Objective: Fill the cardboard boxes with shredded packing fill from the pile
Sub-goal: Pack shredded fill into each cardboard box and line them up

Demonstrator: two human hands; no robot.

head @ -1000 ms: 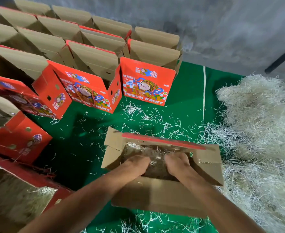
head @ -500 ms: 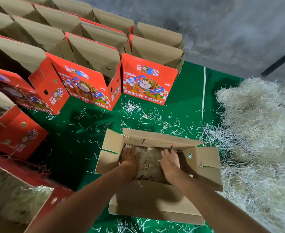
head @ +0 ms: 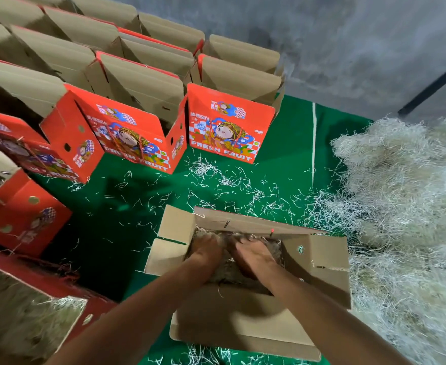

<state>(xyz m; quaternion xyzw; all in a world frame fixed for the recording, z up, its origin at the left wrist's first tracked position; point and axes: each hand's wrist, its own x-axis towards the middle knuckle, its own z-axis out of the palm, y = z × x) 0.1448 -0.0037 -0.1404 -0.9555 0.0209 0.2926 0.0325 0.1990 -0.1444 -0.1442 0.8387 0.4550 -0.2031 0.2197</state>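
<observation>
grey concrete wall behind, and a green felt-like floor mat point(head: 290, 143) carries everything. the open brown cardboard box point(head: 319, 262) sits near the mat's front edge, its flaps folded outward. both hands are down inside it: the left hand point(head: 206, 250) and the right hand point(head: 253, 255) lie palm-down with fingers spread fairly flat, pressing on the pale shredded packing fill point(head: 227, 272) already in the box rather than curling round any of it. the big loose pile of whitish shredded fill point(head: 406, 206) spreads along the mat's right edge, just beside the box. rows of red printed fruit boxes with brown upright flaps point(head: 224, 127) stand along the back and left edges; a red box holding fill point(head: 19, 320) sits at the front left corner.

the fill looks very light, springy and tangled, so it likely compresses under a flat palm and rebounds. best taken in wide two-handed scoops from the pile's near side; strands will shed. the box flaps seem thin and bendable, so lift by the walls.
</observation>
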